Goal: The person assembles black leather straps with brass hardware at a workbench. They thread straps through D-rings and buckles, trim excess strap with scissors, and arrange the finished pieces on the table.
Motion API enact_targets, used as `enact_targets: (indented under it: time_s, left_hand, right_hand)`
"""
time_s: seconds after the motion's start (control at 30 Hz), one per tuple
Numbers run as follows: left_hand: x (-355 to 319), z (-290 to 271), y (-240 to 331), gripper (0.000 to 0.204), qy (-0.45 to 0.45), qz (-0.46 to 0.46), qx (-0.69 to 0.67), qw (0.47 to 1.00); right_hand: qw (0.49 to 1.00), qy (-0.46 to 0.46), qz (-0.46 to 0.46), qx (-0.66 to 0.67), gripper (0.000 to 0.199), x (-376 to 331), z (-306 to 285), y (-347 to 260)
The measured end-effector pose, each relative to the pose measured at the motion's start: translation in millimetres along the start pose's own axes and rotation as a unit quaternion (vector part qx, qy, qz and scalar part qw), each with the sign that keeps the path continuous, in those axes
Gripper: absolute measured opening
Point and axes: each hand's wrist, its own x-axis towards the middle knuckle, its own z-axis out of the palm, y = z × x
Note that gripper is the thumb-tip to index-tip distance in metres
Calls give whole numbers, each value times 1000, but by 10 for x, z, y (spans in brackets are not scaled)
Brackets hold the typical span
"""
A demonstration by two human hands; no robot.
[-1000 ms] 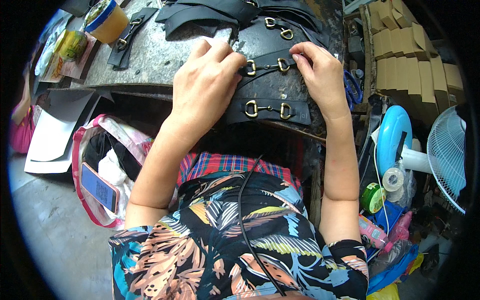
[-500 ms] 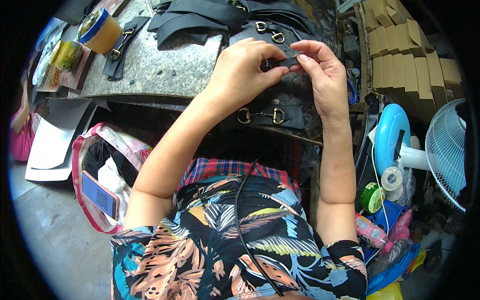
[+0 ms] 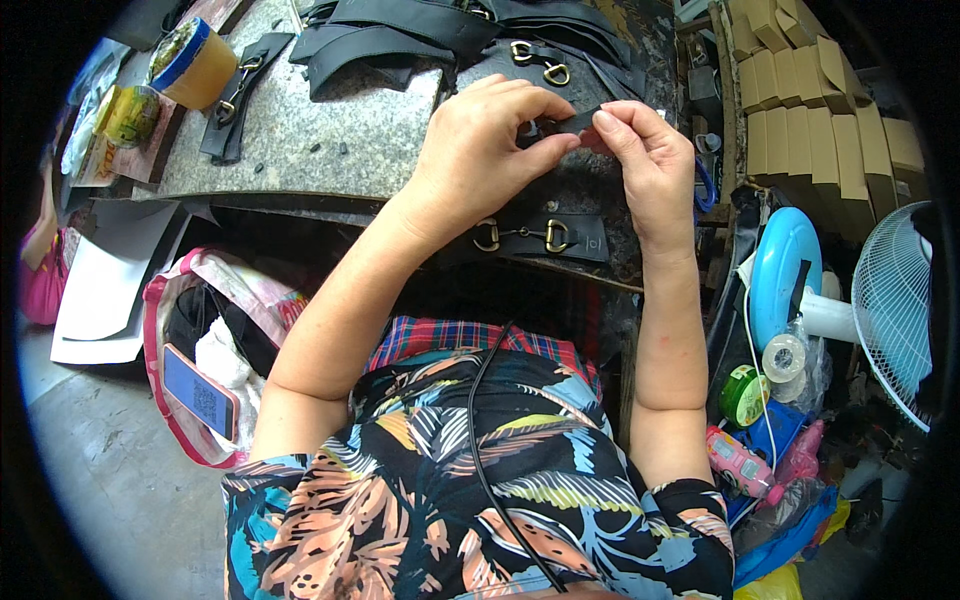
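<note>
Head view. The left hand (image 3: 478, 150) and the right hand (image 3: 648, 165) meet above the far right part of the granite worktop (image 3: 330, 140). Both hands pinch the same small black strap piece (image 3: 578, 121): the left thumb and forefinger close on its left end, the right thumb and forefinger close on its right end. The piece is raised off the worktop, between the two sets of fingertips.

Directly below the hands, near the front edge of the worktop, lies a black leather strap with a brass horsebit buckle (image 3: 530, 236). A second strap with brass buckle hardware (image 3: 540, 62) lies beyond the hands. A stack of black leather pieces (image 3: 400, 30) occupies the rear of the worktop. At the far left of the worktop stand a yellow tub with a blue rim (image 3: 195, 62) and, beside it, a black strap with a buckle (image 3: 238, 95).

Right of the worktop stand stacked cardboard boxes (image 3: 800, 100), with a white fan (image 3: 900, 300) below them. A smartphone (image 3: 200, 392) rests on a pink-trimmed bag (image 3: 215, 330) at lower left.
</note>
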Motion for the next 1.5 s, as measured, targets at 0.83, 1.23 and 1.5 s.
enact_targets:
  time_s: [0.83,1.23,1.5]
  left_hand:
    - [14,-37,-44,17,67,-68,-185,978]
    - [42,-264,-38,28,-85,-29,99,991]
    - [-130,-124,28,22,-69,-15,155,985]
  right_hand:
    - [997,-21,-80,4,16,22,-20,25]
    - [999,33,26,-15,13,29,-3,49]
    - [981,65,-40,-181,18,0,25,27]
